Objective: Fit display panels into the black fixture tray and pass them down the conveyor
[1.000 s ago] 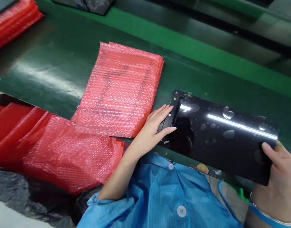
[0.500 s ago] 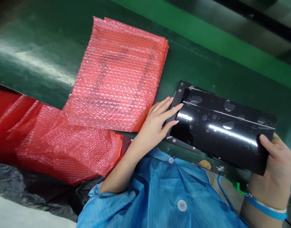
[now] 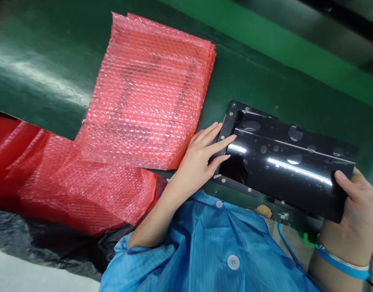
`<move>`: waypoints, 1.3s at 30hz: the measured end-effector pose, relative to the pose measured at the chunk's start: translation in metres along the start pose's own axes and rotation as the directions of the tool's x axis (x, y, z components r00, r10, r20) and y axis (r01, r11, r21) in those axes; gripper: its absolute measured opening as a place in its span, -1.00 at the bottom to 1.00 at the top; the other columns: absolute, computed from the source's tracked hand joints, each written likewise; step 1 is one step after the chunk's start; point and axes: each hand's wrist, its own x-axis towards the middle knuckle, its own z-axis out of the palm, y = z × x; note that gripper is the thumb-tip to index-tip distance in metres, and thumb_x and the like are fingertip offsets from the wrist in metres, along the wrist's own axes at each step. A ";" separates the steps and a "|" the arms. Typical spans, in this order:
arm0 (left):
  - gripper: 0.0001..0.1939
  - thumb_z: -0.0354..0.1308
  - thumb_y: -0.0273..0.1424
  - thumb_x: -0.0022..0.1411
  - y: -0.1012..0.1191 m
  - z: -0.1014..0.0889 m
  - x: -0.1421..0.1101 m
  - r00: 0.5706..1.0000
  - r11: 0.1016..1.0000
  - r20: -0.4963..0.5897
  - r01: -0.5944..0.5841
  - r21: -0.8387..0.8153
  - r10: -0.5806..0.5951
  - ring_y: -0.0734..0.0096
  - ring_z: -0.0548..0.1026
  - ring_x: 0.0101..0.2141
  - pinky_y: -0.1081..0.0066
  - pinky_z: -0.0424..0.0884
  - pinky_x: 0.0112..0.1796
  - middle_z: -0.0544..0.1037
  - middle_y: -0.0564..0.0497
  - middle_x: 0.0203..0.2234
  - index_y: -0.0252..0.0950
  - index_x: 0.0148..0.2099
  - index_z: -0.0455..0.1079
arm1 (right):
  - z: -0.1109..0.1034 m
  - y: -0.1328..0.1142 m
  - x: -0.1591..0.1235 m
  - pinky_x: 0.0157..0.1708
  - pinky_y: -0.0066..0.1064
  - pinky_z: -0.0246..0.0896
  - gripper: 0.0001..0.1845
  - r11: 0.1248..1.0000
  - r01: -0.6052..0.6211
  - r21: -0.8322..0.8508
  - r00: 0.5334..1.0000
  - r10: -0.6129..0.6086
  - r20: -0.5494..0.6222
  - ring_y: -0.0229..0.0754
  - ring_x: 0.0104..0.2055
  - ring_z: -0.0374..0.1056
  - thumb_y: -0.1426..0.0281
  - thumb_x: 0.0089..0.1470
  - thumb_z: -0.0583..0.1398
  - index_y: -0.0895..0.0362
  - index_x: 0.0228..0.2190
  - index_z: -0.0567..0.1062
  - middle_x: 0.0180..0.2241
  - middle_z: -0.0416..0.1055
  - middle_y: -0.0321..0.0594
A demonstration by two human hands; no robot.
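A glossy black panel [image 3: 283,178] with bubbles under its clear film lies over a flat black frame [image 3: 224,129] dotted with small round spots. My right hand [image 3: 355,194] grips the panel's right end, thumb on top and fingers out of sight underneath. My left hand [image 3: 204,152] rests with spread fingers on the left end of the frame and the panel's edge. Beside my left hand is a stack of red bubble-wrap bags [image 3: 152,93], with a dark rectangular outline showing through the top one.
More red bubble wrap [image 3: 91,182] hangs at the table's near left edge, above black plastic sheeting [image 3: 52,239]. The green tabletop [image 3: 37,77] runs behind, with a brighter green strip [image 3: 265,40] along the far side. A blue cord [image 3: 288,245] hangs at the lower right.
The view has shifted very slightly. The panel's right end and my right hand sit a touch further right; my left hand stays on the frame.
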 end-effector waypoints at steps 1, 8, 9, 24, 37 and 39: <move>-0.58 0.12 -0.34 0.41 0.000 0.000 0.000 1.000 1.000 -0.004 0.003 -0.003 -0.003 0.15 0.20 0.36 -0.10 0.19 0.27 0.29 -0.12 0.34 -0.06 0.28 0.36 | 0.000 0.000 0.000 -0.20 -0.36 0.42 -0.71 1.000 0.006 -0.008 1.000 -0.006 0.005 -0.20 -0.31 0.45 0.37 -0.45 0.43 0.12 -0.52 0.55 -0.44 0.50 -0.31; -0.61 0.10 -0.32 0.42 -0.001 0.000 -0.001 1.000 1.000 0.001 -0.009 0.016 0.009 0.13 0.20 0.36 -0.11 0.19 0.26 0.29 -0.10 0.34 -0.04 0.26 0.39 | -0.001 0.001 0.003 -0.16 -0.11 0.47 -0.61 0.999 -0.018 -0.042 1.000 0.018 0.008 -0.02 -0.30 0.51 0.34 -0.47 0.44 0.16 -0.45 0.56 -0.49 0.48 -0.29; -0.61 0.09 -0.32 0.43 -0.001 0.000 0.000 1.000 0.999 0.005 -0.017 0.030 0.016 0.13 0.19 0.36 -0.10 0.19 0.26 0.28 -0.13 0.34 -0.07 0.25 0.40 | -0.001 0.001 0.003 -0.16 -0.10 0.47 -0.60 0.999 -0.024 -0.047 1.000 0.024 0.004 0.01 -0.29 0.51 0.34 -0.47 0.44 0.16 -0.45 0.56 -0.50 0.47 -0.29; -0.60 0.09 -0.22 0.42 -0.004 0.003 -0.001 0.996 0.983 0.025 -0.093 0.156 0.090 0.06 0.13 0.38 -0.10 0.22 0.24 0.23 -0.26 0.36 -0.14 0.24 0.42 | 0.007 -0.002 0.005 -0.26 -0.17 0.40 -0.60 0.993 -0.079 -0.086 0.997 0.080 0.008 -0.03 -0.35 0.46 0.34 -0.53 0.42 0.11 -0.48 0.49 -0.56 0.40 -0.33; -0.63 0.10 -0.37 0.41 0.015 0.000 0.001 0.999 0.918 0.025 -0.035 0.395 0.028 -0.04 0.21 0.34 -0.10 0.29 0.20 0.25 -0.28 0.34 -0.20 0.21 0.46 | -0.003 -0.038 0.053 -0.46 -0.29 -0.10 -0.42 0.165 0.320 -0.933 0.945 -0.118 0.304 -0.12 -0.52 0.07 -0.18 0.00 -0.06 0.02 -0.61 0.35 -0.64 0.26 -0.20; -0.62 0.06 -0.48 0.40 0.030 0.014 0.001 0.998 0.864 -0.047 -0.013 0.504 0.042 -0.13 0.20 0.34 -0.12 0.29 0.18 0.24 -0.33 0.34 -0.29 0.20 0.46 | -0.001 -0.031 0.065 -0.44 -0.31 -0.04 -0.43 0.330 0.352 -0.876 0.936 -0.149 0.320 -0.15 -0.50 0.15 -0.20 -0.01 0.01 0.03 -0.57 0.35 -0.63 0.30 -0.22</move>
